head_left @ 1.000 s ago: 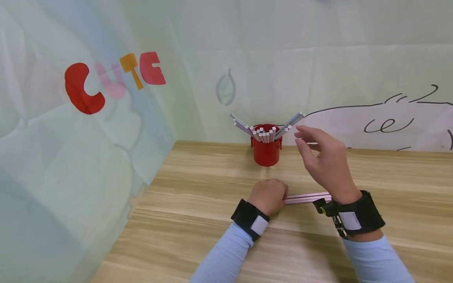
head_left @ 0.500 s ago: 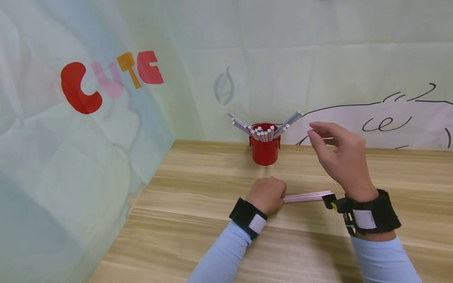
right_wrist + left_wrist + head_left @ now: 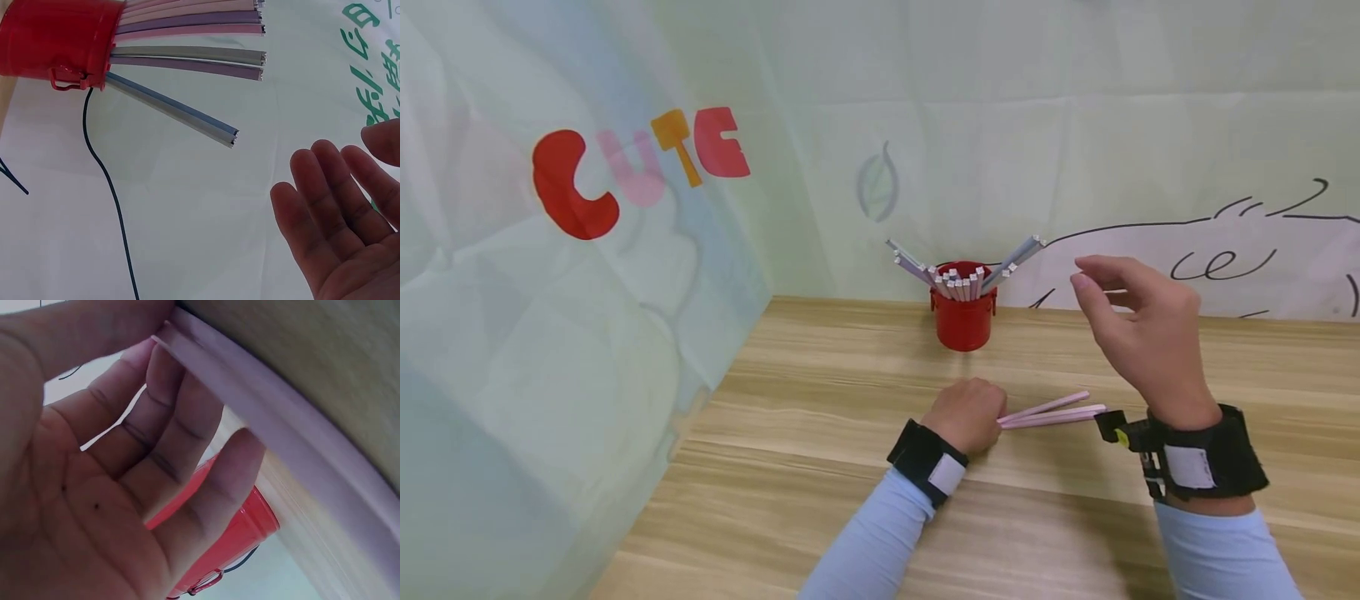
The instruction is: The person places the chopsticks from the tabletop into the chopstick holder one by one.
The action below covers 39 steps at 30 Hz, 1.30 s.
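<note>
In the head view my left hand (image 3: 968,412) is low over the table and holds the near ends of a few slim pink sticks (image 3: 1052,417). One stick fans away from the others at its far end. The left wrist view shows thumb and fingertips meeting at the ends of the pink sticks (image 3: 269,431). My right hand (image 3: 1150,329) is raised to the right of a small red bucket (image 3: 964,323), its fingers gently bent and holding nothing. Several thin square sticks (image 3: 187,65) in pink, purple, grey and blue stand in the bucket, some leaning outward.
The wood-grain table (image 3: 820,375) meets a printed cloth backdrop (image 3: 1000,167) just behind the bucket. On the left, another cloth wall (image 3: 625,333) with coloured letters borders the table. Each wrist wears a black band (image 3: 1206,454).
My right hand has drawn away to the right of the bucket. One pink stick has swung apart from the others at its far end. My left hand has stayed nearly in place.
</note>
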### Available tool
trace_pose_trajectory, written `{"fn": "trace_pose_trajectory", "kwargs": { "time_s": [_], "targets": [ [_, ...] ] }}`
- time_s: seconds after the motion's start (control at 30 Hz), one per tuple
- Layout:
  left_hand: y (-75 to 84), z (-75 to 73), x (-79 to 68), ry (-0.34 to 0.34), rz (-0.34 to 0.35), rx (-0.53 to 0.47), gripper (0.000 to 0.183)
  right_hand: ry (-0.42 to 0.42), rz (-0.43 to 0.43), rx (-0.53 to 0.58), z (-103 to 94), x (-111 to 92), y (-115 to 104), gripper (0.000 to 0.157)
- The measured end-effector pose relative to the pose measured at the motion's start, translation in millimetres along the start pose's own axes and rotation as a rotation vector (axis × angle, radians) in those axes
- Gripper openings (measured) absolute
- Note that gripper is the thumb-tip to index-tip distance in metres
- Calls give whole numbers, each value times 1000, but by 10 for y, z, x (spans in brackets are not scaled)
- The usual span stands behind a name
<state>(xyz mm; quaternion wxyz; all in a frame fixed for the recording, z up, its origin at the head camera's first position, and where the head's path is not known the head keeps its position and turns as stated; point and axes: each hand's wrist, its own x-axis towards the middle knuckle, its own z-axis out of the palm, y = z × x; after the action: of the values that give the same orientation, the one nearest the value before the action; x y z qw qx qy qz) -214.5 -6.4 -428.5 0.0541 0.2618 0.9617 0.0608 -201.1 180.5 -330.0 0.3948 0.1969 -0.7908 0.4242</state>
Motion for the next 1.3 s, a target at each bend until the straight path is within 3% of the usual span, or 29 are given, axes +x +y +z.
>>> {"fn": "trace_pose_trajectory", "kwargs": {
  "time_s": [0.37,0.77,0.93,1.07,1.17,1.3],
  "targets": [
    [-31,-36,-15,18,4,-41,3,-33,12,-16,-19,-7,20,19],
    [-29,-151,-18,77,34,-79,13,-52,14,-26,-30,-6,55,19],
    [-34,-173,-25,145,62,-127,16,-45,21,-46,-38,-7,52,19],
    [-31,-187,-25,230,92,-176,19,18,41,-67,-48,-13,48,20],
    [-27,-201,-27,309,106,-223,21,52,80,-77,-60,-11,40,22],
    [-22,-217,-30,419,109,-295,22,17,158,-87,-68,-11,26,26]
  ]
}}
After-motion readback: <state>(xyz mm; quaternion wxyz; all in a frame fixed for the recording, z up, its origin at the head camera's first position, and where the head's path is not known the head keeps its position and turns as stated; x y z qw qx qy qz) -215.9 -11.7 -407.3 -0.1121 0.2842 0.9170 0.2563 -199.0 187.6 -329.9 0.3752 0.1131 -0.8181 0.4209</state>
